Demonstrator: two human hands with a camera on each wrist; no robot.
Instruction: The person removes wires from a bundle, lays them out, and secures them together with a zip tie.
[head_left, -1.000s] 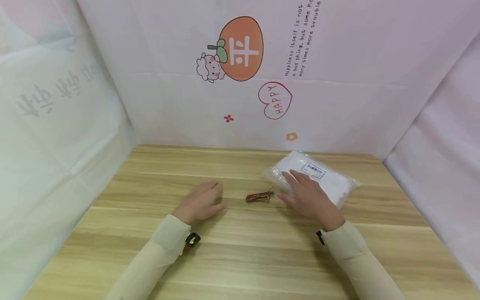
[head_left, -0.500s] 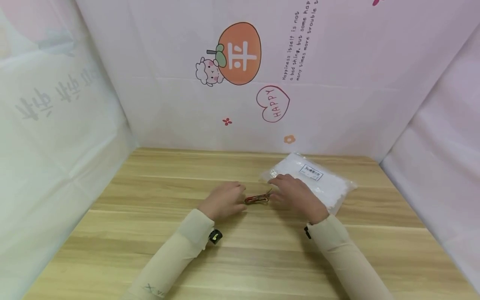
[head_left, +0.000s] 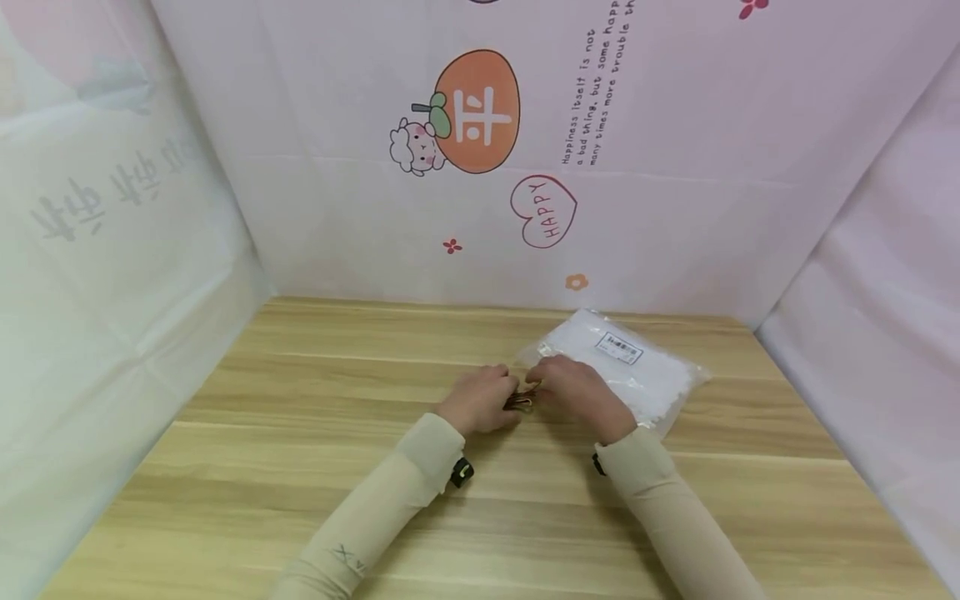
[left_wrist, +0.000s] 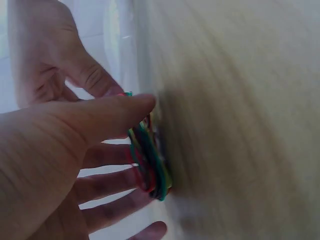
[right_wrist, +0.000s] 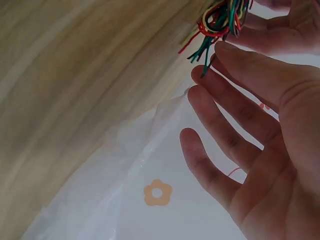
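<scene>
A folded bundle of thin coloured wires (head_left: 521,401), red, green, yellow and black, lies between the two hands close over the table. My left hand (head_left: 480,398) grips the bundle, its thumb across the wires (left_wrist: 150,160) and its fingers behind them in the left wrist view. From the other side my right hand (head_left: 579,393) reaches in. Loose wire ends (right_wrist: 205,52) hang at its thumb and index fingertips (right_wrist: 200,73), and I cannot tell whether these pinch a strand. The other fingers of the right hand are spread.
A clear plastic bag (head_left: 637,367) with white contents and a barcode label lies just behind and right of the right hand. White printed cloth (head_left: 360,225) closes off the back and both sides of the wooden table (head_left: 315,350).
My left hand has moved right to the wire bundle and taken hold of it. My right hand has moved left from over the bag to the wire ends.
</scene>
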